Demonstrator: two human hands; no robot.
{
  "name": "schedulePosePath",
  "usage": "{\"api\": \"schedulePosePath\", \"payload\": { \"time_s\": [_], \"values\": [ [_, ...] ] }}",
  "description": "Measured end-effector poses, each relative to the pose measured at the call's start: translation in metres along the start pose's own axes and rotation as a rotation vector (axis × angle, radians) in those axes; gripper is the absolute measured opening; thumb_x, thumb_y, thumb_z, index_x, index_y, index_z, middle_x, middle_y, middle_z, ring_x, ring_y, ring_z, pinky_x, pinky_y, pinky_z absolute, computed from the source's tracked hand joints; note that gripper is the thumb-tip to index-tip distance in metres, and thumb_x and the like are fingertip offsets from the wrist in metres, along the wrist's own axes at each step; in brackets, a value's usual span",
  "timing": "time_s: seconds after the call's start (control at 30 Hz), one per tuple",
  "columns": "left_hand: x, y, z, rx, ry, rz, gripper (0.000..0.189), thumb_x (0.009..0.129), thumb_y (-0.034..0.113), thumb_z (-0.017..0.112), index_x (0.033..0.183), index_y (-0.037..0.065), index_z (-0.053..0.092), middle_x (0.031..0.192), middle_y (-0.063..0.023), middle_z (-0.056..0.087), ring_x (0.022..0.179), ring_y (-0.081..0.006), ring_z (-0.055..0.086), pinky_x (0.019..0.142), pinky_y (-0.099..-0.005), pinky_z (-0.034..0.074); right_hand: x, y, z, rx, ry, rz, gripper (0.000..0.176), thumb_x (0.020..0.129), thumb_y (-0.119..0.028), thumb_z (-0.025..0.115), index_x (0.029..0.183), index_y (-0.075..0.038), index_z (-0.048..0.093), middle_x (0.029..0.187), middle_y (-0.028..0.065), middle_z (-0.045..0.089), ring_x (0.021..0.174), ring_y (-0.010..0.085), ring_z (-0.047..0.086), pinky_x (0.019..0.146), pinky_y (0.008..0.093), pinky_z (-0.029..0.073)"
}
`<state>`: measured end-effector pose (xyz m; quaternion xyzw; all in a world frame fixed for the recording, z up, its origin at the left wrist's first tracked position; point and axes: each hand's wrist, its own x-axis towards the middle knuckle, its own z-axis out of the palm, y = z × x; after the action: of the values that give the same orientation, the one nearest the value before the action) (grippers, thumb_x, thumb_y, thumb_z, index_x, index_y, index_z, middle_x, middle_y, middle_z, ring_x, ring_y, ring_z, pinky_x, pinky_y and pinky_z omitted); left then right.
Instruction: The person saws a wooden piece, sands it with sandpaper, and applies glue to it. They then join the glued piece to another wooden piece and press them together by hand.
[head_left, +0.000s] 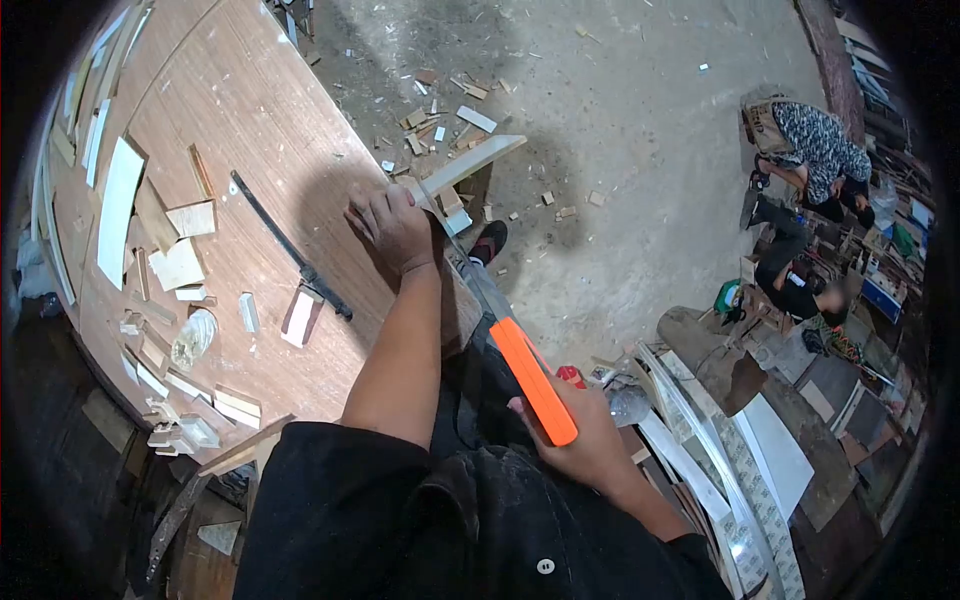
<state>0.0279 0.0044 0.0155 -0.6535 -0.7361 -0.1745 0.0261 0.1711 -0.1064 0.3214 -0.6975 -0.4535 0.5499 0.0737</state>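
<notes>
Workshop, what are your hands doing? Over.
Left hand holding wood strip at table edge. Right hand shut on saw, blade on strip. Scraps nearby, none blocking.

Orange saw handle (pale wood strip)

Woodworking shop: workbench with offcuts, scrap-strewn floor, stacked boards.

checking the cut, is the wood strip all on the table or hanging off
Hanging off: the wood strip juts past the table edge, over the floor.
</notes>
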Motion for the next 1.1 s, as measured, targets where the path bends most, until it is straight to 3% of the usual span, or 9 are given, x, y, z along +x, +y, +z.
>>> {"api": "schedulePosePath", "payload": {
  "time_s": [0.27,0.47,0.73,0.77,0.87,0.9,0.93,1.1],
  "values": [
    [0.006,0.002,-0.009,-0.063,0.008,-0.009,0.005,0.079,0.007,0.056,0.078,0.011,0.059,0.093,-0.0103,0.058,0.12,-0.0369,0.046,0.104,-0.0574,0.031,-0.005,0.013,0.017,0.094,0.121,0.02,0.023,0.087,-0.018,0.069,0.099,0.001,0.063,0.072,0.0172,0.064,0.066,0.0316,0.067,0.058,0.0356,0.049],
    [0.004,0.004,-0.014,-0.171,-0.018,-0.055,0.005,0.079,0.008,0.055,0.078,0.009,0.06,0.092,-0.0106,0.058,0.121,-0.0371,0.044,0.105,-0.0588,0.029,-0.02,0.031,0.045,0.088,0.245,-0.034,0.019,0.088,-0.017,0.069,0.093,0.001,0.064,0.063,0.0145,0.059,0.053,0.0267,0.06,0.052,0.0326,0.045],
    [-0.002,0.001,-0.015,-0.268,-0.023,-0.018,0.007,0.079,0.006,0.052,0.08,0.009,0.058,0.093,-0.0135,0.055,0.123,-0.0425,0.042,0.107,-0.0648,0.024,-0.054,0.079,0.071,0.028,0.38,-0.245,0.013,0.085,-0.01,0.069,0.082,0.001,0.061,0.061,0.0131,0.056,0.049,0.0279,0.056,0.048,0.0353,0.041],
    [-0.002,0.002,-0.018,-0.309,-0.012,-0.028,0.008,0.079,0.005,0.051,0.08,0.008,0.058,0.092,-0.014,0.056,0.122,-0.043,0.043,0.107,-0.0629,0.024,-0.058,0.083,0.072,0.013,0.447,-0.313,0.014,0.084,-0.009,0.069,0.08,0.001,0.06,0.062,0.0135,0.056,0.049,0.0285,0.056,0.048,0.036,0.041],
    [0.0,0.001,-0.025,-0.447,-0.022,-0.038,0.01,0.078,0.005,0.048,0.08,0.006,0.058,0.09,-0.0153,0.057,0.116,-0.0435,0.047,0.107,-0.0561,0.028,-0.062,0.102,0.077,0.124,0.512,-0.273,0.014,0.084,-0.008,0.069,0.078,0.001,0.059,0.063,0.0132,0.056,0.05,0.0278,0.056,0.048,0.0359,0.041],
    [0.001,0.003,-0.031,-0.439,0.013,-0.003,0.01,0.079,0.006,0.048,0.08,0.006,0.058,0.09,-0.0153,0.059,0.115,-0.0425,0.048,0.106,-0.0545,0.03,-0.056,0.094,0.074,0.141,0.615,-0.368,0.016,0.084,-0.009,0.067,0.075,0.001,0.058,0.062,0.0117,0.055,0.049,0.0255,0.055,0.048,0.0347,0.042],
    [0.002,0.004,-0.036,-0.43,0.045,0.031,0.01,0.079,0.007,0.048,0.08,0.005,0.058,0.091,-0.0152,0.06,0.113,-0.0414,0.049,0.105,-0.053,0.031,-0.059,0.101,0.072,0.311,0.55,-0.173,0.018,0.086,-0.01,0.065,0.074,0.0,0.057,0.062,0.0097,0.054,0.05,0.0201,0.054,0.05,0.0323,0.042],
    [-0.002,-0.014,-0.032,-0.501,0.077,0.05,0.008,0.08,0.007,0.05,0.082,0.004,0.058,0.091,-0.0151,0.06,0.109,-0.0413,0.053,0.1,-0.0502,0.037,-0.066,0.103,0.069,0.398,0.646,-0.092,0.023,0.089,-0.015,0.065,0.074,-0.001,0.056,0.059,0.0044,0.052,0.052,0.0133,0.049,0.051,0.0294,0.041]
  ]
}}
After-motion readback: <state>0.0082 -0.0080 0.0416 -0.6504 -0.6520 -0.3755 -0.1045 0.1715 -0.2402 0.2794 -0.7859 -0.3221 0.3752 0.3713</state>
